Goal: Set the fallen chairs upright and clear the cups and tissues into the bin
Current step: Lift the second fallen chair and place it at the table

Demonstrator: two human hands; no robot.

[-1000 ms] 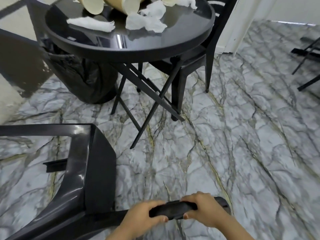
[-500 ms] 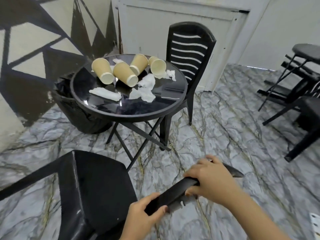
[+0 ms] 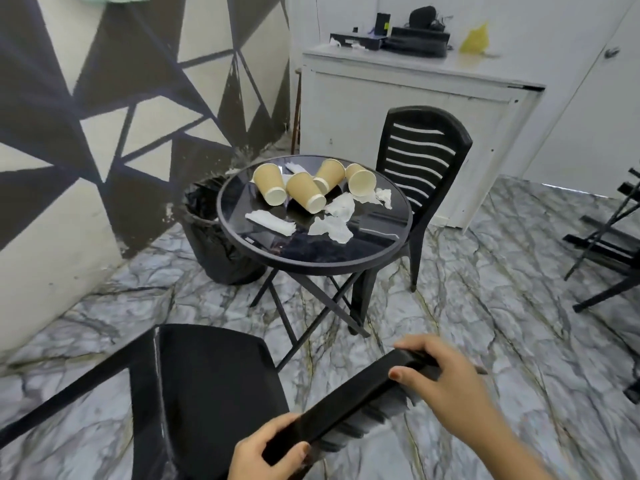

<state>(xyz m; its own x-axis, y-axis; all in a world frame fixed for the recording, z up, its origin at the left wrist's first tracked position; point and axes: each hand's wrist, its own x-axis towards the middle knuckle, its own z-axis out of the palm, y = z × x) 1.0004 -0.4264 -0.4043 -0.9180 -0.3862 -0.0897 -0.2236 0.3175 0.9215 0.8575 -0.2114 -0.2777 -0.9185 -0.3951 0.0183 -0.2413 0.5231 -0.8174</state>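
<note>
Grey veined marble floor (image 3: 485, 341) runs to a black-and-cream triangle-painted wall on the left. Near, the tilted black plastic chair (image 3: 207, 386) hangs by its backrest, left hand (image 3: 266, 452) and right hand (image 3: 440, 379) both clenched round the top rail; best lifted evenly so the legs land together. Farther off, tan paper cups (image 3: 304, 190) and crumpled white tissues (image 3: 332, 220) lie on the round black glass table (image 3: 381, 251), black-lined bin (image 3: 211, 244) just left.

the near chair (image 3: 207, 386) runs off the bottom edge, so its legs and lower back cannot be seen. the left hand (image 3: 266, 455) is cut at the wrist by the bottom edge. the slats under the right hand (image 3: 446, 379) are smeared with blur. the bin (image 3: 211, 244) is half hidden behind the table (image 3: 311, 261). the far chair (image 3: 422, 154) has its seat hidden by the table. the furniture at the right edge (image 3: 609, 244) is cut off. the small things on the cabinet (image 3: 415, 60) are too small to tell.
</note>
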